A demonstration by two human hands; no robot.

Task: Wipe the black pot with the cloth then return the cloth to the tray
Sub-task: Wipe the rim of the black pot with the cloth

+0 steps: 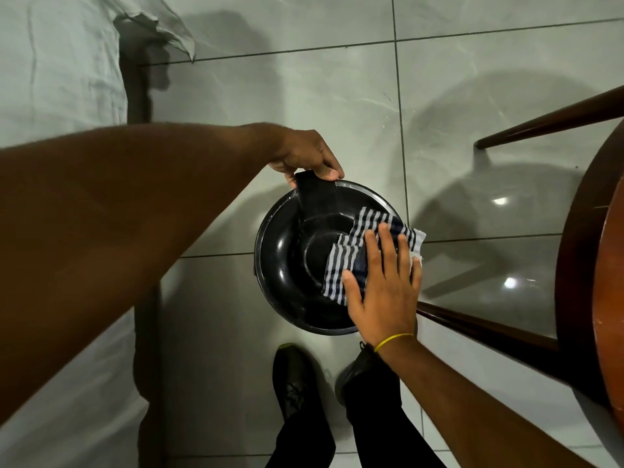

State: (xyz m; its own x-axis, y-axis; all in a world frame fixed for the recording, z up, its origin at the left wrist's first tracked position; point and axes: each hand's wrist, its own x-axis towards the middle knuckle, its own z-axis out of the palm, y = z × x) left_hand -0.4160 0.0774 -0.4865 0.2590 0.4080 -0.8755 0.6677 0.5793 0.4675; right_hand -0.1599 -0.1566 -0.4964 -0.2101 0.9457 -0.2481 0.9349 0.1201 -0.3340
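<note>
Item: black pot [304, 258], held in the air above the tiled floor [304, 96], its opening facing the camera, handle uppermost.
Left hand [304, 155]: grip closed on the pot's flat handle [315, 194] at the far rim.
Right hand [385, 285]: no closed grip; palm and fingers spread flat, pressing the striped cloth [361, 248] against the pot's inner wall on the right side, cloth overhanging the rim.
Nearby: wooden table [580, 265], edge and legs only, at right; black shoes [293, 380] below.
Tray: not in view.
Status, judged: wiping under way, extent covered cannot be told; returning the cloth to the tray remains.
</note>
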